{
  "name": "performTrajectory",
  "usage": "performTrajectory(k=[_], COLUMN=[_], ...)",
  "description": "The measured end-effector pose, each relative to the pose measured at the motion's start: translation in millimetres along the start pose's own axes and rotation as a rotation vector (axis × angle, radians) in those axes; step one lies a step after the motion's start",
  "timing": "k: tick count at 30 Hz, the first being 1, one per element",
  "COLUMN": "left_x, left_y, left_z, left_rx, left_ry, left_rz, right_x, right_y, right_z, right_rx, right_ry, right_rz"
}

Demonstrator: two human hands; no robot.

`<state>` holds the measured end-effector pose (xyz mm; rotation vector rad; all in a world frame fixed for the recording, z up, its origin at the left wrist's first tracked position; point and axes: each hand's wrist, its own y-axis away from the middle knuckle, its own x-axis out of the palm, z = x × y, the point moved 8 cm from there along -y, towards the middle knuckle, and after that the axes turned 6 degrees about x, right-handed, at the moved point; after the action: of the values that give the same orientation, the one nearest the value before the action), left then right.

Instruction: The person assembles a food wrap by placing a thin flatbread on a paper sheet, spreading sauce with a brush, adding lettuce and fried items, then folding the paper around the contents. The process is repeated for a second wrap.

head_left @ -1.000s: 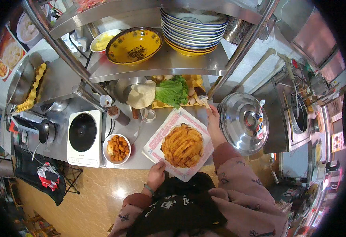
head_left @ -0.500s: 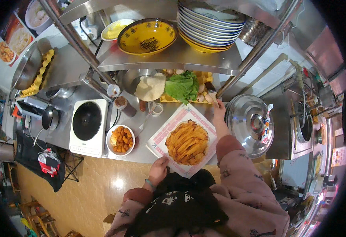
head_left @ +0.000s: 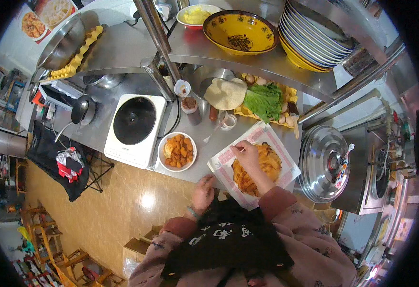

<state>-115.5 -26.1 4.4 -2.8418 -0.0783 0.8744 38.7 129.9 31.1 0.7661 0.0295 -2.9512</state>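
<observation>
A round browned flatbread [head_left: 270,162] with sauced, strip-like markings lies on a white and pink printed paper sheet [head_left: 222,163] at the counter's front edge. Above its left part is my right hand [head_left: 248,158], fingers drawn together; whatever is in them, if anything, is too small to make out. My left hand [head_left: 203,193] stays by the counter edge, next to the paper's left side, with fingers curled in and their contents hidden. To the left stands a white bowl [head_left: 160,154] of orange-brown fried chunks. A brush [head_left: 293,115] with a dark head rests by the egg tray.
Beyond the paper are lettuce [head_left: 263,101], a pale round flatbread [head_left: 225,93], a yellow egg tray [head_left: 246,113], a small jar [head_left: 228,122] and a sauce bottle [head_left: 190,111]. An induction cooker [head_left: 111,146] sits left; a lidded steel pot [head_left: 326,165] right. A steel shelf [head_left: 190,50] overhangs the back.
My right hand has left the egg tray's right end and come over the flatbread. My left hand has let go of the paper's edge. The whole view has shifted leftward.
</observation>
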Motion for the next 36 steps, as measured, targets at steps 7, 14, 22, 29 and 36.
performTrajectory(k=[7,14,22,29,36], left_x=[-65,-68,-70,-62,5], left_y=[-12,-22,-36,-68,-137], left_z=[3,-4,8,-16,-21], left_rx=[-0.056,-0.04,-0.068,0.06,-0.117], left_ry=[0.037,0.116,0.269,0.288,0.618], left_rz=[-0.206,-0.13,-0.037,0.016,0.068], right_x=[-12,-52,-82,-76,-77], right_y=[-87,-144,-185,-198,-196], right_z=[58,66,-6,24,50], right_rx=[-0.275,-0.197,0.054,-0.168,-0.14], right_ry=[0.275,0.624,0.989,1.045,1.04], right_rz=[-0.316,-0.531,-0.045,-0.03,0.017])
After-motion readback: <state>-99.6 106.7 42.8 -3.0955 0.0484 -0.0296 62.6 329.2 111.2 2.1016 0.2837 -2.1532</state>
